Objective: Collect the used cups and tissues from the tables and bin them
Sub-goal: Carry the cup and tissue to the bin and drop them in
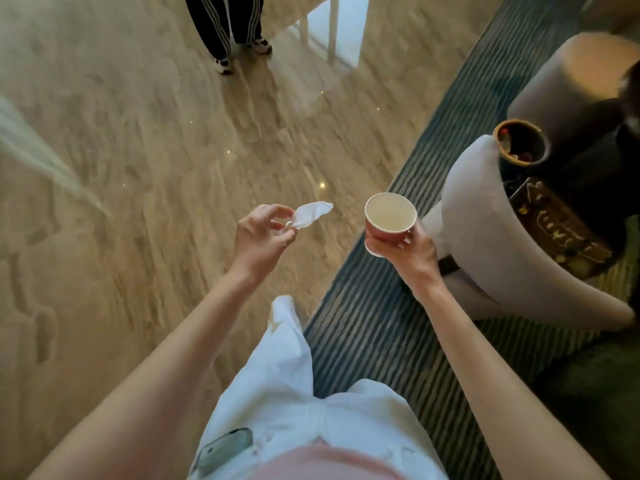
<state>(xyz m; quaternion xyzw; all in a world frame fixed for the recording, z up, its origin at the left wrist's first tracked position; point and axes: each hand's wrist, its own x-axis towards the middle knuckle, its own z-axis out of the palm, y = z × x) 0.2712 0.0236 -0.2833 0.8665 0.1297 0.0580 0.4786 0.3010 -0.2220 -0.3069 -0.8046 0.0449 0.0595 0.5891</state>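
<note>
My left hand pinches a crumpled white tissue between thumb and fingers, held out over the shiny stone floor. My right hand grips a red paper cup from below; the cup is upright and its pale inside looks empty. Both hands are raised in front of me at about the same height, roughly a hand's width apart.
A grey curved armchair stands at the right on a striped dark carpet, with a patterned brown bag on its seat. Behind it is a small round dark bin or basket. Another person's legs stand ahead on the floor.
</note>
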